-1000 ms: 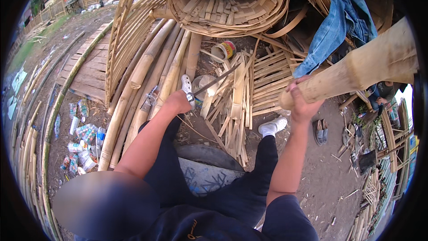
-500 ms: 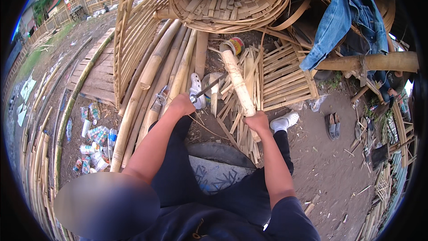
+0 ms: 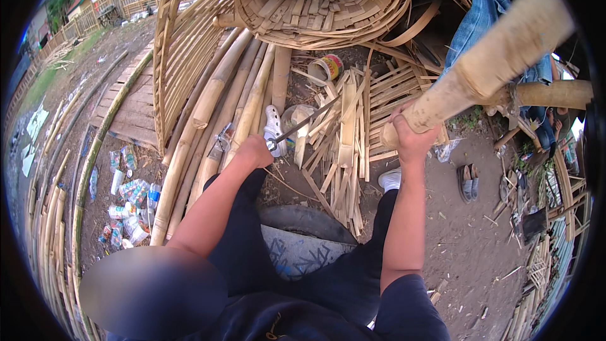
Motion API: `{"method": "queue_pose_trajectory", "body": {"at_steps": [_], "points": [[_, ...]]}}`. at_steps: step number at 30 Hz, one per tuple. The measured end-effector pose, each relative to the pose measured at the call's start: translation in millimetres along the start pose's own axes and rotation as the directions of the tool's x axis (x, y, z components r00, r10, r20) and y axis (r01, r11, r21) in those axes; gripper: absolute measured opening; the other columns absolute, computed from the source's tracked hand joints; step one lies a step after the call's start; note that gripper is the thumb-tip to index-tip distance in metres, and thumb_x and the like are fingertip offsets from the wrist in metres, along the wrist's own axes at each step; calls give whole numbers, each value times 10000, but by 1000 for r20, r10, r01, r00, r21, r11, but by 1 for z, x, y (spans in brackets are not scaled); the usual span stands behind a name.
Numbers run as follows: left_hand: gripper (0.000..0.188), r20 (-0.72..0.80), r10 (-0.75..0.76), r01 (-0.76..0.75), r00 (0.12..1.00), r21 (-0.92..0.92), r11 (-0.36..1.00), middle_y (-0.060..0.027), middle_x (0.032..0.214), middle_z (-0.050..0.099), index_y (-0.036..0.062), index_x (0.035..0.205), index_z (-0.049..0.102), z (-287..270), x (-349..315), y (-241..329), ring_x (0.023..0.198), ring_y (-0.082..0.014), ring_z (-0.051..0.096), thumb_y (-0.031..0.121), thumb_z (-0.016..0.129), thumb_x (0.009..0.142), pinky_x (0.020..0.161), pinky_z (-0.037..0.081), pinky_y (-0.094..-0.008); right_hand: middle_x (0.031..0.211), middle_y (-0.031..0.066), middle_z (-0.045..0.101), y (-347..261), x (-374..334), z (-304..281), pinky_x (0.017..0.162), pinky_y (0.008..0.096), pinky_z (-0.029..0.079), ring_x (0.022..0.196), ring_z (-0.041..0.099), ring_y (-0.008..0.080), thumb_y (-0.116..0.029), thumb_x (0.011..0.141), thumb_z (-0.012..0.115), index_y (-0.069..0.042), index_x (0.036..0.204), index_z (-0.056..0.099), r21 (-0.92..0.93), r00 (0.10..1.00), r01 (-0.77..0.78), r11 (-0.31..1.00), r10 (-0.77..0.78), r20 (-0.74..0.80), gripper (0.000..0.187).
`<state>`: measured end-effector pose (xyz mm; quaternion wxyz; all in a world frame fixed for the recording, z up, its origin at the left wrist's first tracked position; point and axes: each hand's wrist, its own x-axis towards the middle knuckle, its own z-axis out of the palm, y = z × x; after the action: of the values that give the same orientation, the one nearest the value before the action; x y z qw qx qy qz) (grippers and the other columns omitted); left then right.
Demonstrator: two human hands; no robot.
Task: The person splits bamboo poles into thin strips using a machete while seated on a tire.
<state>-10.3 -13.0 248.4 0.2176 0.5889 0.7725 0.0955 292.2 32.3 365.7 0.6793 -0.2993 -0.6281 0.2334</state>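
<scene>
My left hand is closed round the handle of a machete. Its dark blade slants up to the right, its far end by a pale split bamboo piece. In my right hand is the lower end of a thick bamboo section, raised and tilted to the upper right, its top smeared by motion. Below the blade and to its right lies a pile of split bamboo strips. Between my legs are a dark curved rim and a grey marked surface; I cannot tell what they belong to.
Long bamboo poles lie left of my foot, with plastic cups and bottles beyond. A large woven bamboo roll stands ahead. A slatted bamboo panel, a denim garment and a pair of shoes are at right, near another person.
My right hand has swung the bamboo section up and to the right, off the strip pile. My left hand stays almost in place with the machete.
</scene>
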Motion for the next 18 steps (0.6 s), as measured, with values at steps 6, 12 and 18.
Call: {"method": "queue_pose_trajectory", "body": {"at_steps": [6, 12, 18], "points": [[228, -97, 80, -77, 992, 35, 996, -278, 758, 667, -99, 813, 647, 16, 5, 2, 691, -355, 698, 73, 547, 703, 615, 565, -417, 965, 269, 683, 140, -123, -9, 828, 386, 537, 893, 686, 368, -221, 638, 706, 78, 969, 671, -907, 563, -365, 209, 825, -37, 448], [282, 57, -115, 113, 992, 36, 993, -288, 951, 665, -63, 911, 684, -3, 4, -16, 963, -392, 658, 73, 560, 697, 838, 531, -435, 975, 286, 672, 149, -167, -1, 850, 402, 524, 962, 669, 370, -280, 609, 718, 84, 918, 676, -796, 455, -538, 279, 891, 5, 479], [285, -24, -144, 143, 989, -40, 989, -297, 949, 662, -71, 905, 678, 17, 6, -29, 968, -403, 654, 104, 562, 710, 846, 527, -437, 903, 259, 687, 148, -149, -4, 790, 391, 530, 873, 683, 364, -260, 591, 724, 68, 883, 680, -758, 473, -557, 339, 880, 47, 441]]}}
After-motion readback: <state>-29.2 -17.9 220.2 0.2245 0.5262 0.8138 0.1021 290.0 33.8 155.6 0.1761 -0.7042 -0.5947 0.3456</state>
